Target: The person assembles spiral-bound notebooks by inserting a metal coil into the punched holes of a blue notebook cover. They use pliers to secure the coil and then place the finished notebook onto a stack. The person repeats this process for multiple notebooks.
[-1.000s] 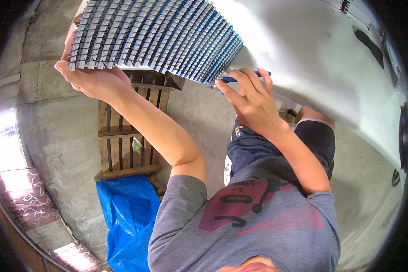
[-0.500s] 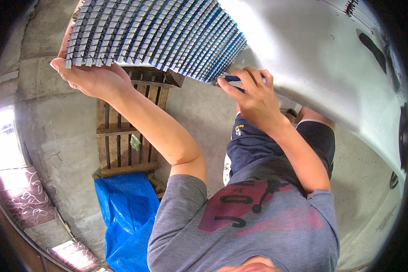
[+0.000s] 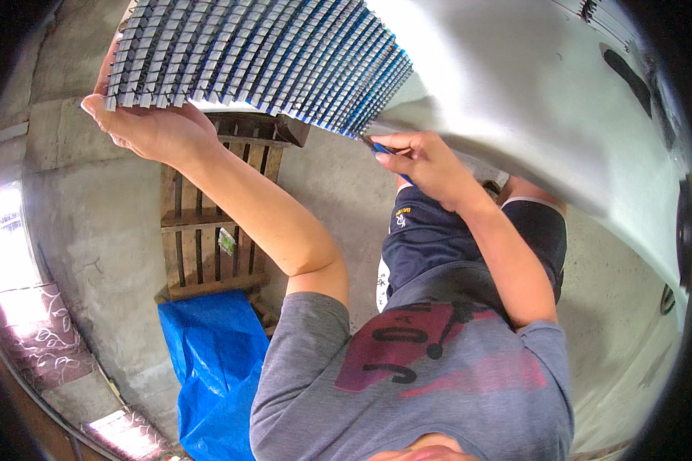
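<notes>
Fingers of the left hand [image 3: 158, 131] lie spread flat under the grey, blue-edged finned metal panel [image 3: 261, 58], propping its lower edge. Beside it, the right hand [image 3: 423, 161] pinches a small blue tool [image 3: 382, 149] against the panel's corner. Below stand a wooden slatted pallet [image 3: 207, 223] and blue plastic tarp [image 3: 207, 361].

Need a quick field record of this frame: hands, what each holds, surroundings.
left hand: palm up, supporting the underside of the slatted panel near its left edge
right hand: closed on a blue tool, its tip at the panel's lower right corner
slatted panel: grey ribbed rows with blue edges, held overhead
white surface: large and curved, right of the panel
wooden pallet: upright against the concrete wall
blue tarp: on the floor below the pallet
</notes>
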Demonstrator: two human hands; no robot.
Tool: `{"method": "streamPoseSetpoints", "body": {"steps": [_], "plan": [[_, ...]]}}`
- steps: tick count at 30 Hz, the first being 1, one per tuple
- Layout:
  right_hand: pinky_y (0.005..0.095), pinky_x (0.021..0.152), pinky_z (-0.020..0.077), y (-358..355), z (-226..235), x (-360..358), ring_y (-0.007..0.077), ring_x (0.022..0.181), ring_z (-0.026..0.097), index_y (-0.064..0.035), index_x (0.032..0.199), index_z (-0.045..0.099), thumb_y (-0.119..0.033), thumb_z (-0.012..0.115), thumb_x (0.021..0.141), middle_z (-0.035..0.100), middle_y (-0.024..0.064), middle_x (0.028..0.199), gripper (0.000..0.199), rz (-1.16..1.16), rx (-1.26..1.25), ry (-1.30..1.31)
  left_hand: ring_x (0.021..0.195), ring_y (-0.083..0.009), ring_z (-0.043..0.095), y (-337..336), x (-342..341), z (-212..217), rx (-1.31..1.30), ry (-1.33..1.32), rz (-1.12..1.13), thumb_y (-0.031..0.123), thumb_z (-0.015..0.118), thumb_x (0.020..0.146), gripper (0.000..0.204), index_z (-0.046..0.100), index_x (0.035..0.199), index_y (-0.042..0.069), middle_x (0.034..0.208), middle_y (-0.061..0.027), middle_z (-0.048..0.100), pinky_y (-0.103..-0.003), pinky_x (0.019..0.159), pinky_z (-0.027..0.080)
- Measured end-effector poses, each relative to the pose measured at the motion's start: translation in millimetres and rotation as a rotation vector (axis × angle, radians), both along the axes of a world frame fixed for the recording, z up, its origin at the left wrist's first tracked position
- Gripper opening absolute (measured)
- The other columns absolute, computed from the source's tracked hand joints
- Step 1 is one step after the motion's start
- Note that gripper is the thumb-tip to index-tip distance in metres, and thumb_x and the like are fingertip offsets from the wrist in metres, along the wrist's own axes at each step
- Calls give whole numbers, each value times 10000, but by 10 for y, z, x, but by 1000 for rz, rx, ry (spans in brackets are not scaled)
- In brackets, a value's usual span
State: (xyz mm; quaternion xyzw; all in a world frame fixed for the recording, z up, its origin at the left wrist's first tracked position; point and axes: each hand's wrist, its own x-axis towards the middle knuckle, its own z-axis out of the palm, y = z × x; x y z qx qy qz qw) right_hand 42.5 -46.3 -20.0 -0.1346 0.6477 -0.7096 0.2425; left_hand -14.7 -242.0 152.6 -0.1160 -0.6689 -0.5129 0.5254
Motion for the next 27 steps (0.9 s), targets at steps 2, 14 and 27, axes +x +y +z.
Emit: {"method": "streamPoseSetpoints", "body": {"steps": [2, 14, 27], "plan": [[362, 729, 425, 12, 12, 30, 262, 807, 554, -121, 1179, 616, -147, 612, 835, 582, 93, 913, 345, -66, 161, 227, 987, -266, 602, 10, -9, 0, 9, -1, -13, 460, 372, 930, 554, 588, 1095, -23, 1087, -155, 614, -407, 891, 486], [471, 906, 311, 22, -58, 320, 273, 1049, 481, -182, 1196, 552, -133, 669, 756, 484, 88, 1113, 459, -334, 607, 901, 830, -176, 672, -7, -67, -1, 12, 86, -114, 490, 353, 949, 544, 648, 999, 35, 921, -95, 679, -324, 770, 566], [463, 1019, 280, -40, -207, 218, 226, 1108, 475, -209, 1187, 558, -64, 579, 738, 497, 48, 1149, 472, -446, 713, 1170, 830, -169, 673, -49, -76, -17, 31, 98, -129, 474, 369, 951, 501, 649, 984, 59, 913, -90, 680, -304, 756, 570]]}}
